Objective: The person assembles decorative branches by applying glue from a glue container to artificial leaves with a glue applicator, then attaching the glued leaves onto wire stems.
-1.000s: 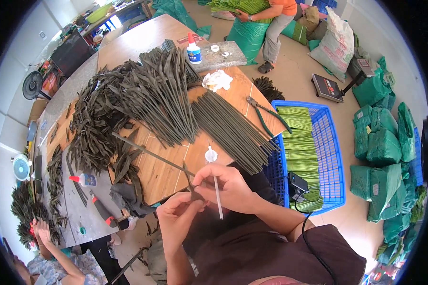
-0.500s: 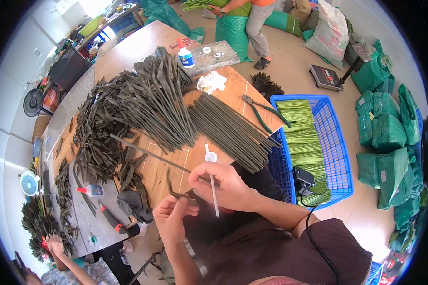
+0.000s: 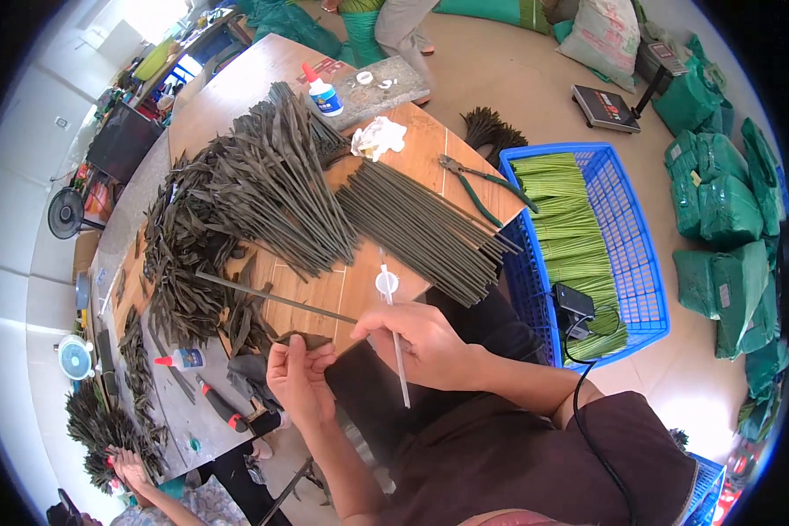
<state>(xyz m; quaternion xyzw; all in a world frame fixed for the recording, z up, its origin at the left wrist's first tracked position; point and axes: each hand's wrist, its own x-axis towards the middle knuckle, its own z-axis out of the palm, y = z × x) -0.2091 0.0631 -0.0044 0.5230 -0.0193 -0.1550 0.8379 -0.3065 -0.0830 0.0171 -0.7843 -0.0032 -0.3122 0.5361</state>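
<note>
Pinched between the thumb and fingers of my left hand [image 3: 302, 381] is a small dark green artificial leaf [image 3: 307, 337]. My right hand [image 3: 425, 344] is closed on a thin dark stem [image 3: 276, 298], which slants up to the left past the leaf. A slim white stick [image 3: 401, 364] also runs through the right hand's fingers, crossing a small round white dish [image 3: 387, 283] at the table edge. Leaf and stem are apart. Beyond my hands lie leafed stems [image 3: 298, 210] in a big pile and a row of bare dark stems [image 3: 425, 232].
Green-handled pliers [image 3: 478, 188] lie by the bare stems. A blue crate [image 3: 636, 237] with light green stems stands at the right. Glue bottles [image 3: 324, 95], crumpled white tissue [image 3: 379, 138] and a red-and-black tool [image 3: 223, 405] are on the table. A co-worker's hand [image 3: 131, 469] is at lower left.
My left hand has shifted slightly up and left, and the leaf has turned from upright to nearly flat. The right hand keeps the stem and stick. The person at the top has moved left.
</note>
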